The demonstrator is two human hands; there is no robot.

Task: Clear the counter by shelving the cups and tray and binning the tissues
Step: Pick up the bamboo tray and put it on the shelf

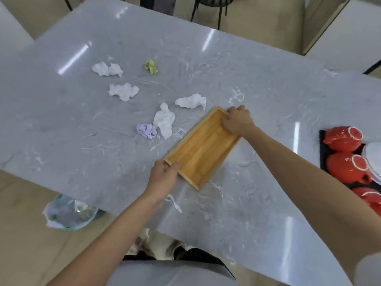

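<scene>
An empty wooden tray (201, 149) lies slantwise on the grey marble counter (257, 203). My left hand (164, 177) grips its near corner, and my right hand (237, 120) holds its far short end. Left of the tray lie several crumpled tissues: a white one (165, 120) touching a lilac one (146, 131), another white one (191, 101), two more white ones (123, 91) (107, 69) farther off, and a yellow-green one (151, 67). Red cups (343, 139) (348, 168) rest upside down on a black mat (324, 157) at the right edge.
A bin lined with a clear bag (70, 213) stands on the floor below the counter's left near edge. White dishes (373, 155) sit beside the red cups. Black chair legs (206, 9) stand beyond the far edge.
</scene>
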